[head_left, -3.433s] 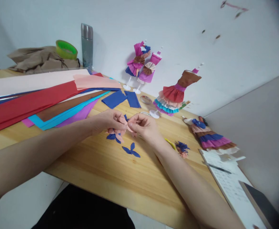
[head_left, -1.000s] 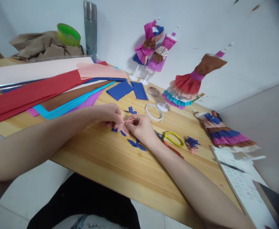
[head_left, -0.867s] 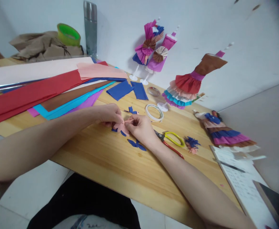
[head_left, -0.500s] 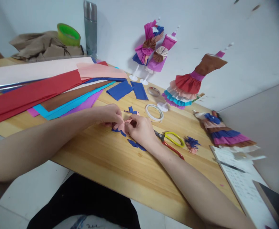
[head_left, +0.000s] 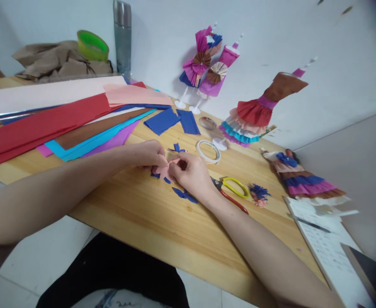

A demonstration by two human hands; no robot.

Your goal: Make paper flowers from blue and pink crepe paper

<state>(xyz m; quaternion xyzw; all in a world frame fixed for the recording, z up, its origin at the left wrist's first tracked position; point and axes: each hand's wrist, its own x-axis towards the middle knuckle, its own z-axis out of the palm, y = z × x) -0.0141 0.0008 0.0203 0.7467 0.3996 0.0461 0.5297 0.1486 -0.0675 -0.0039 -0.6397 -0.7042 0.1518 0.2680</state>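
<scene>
A pink petal-shaped paper piece (head_left: 163, 170) is pinched between both hands near the middle of the table. My left hand (head_left: 152, 155) holds its left side with closed fingers. On its right side my right hand (head_left: 189, 171) grips it between thumb and fingers. Blue paper petals (head_left: 184, 195) lie just below my right hand, and a blue cut piece (head_left: 177, 148) lies behind the hands. Scissors (head_left: 233, 190) with one yellow and one red handle rest right of my right hand, their blades partly hidden by it.
Coloured paper sheets (head_left: 46, 124) cover the left. Blue rectangles (head_left: 162, 121) and a white tape roll (head_left: 208, 152) lie behind the hands. Paper-dressed stands (head_left: 268, 100) are at the back. Right are blue and pink fringed paper (head_left: 258, 194) and a written sheet (head_left: 323, 239).
My right hand has shifted very slightly right, and a little more of the pink piece shows between the hands. Both hands keep their hold.
</scene>
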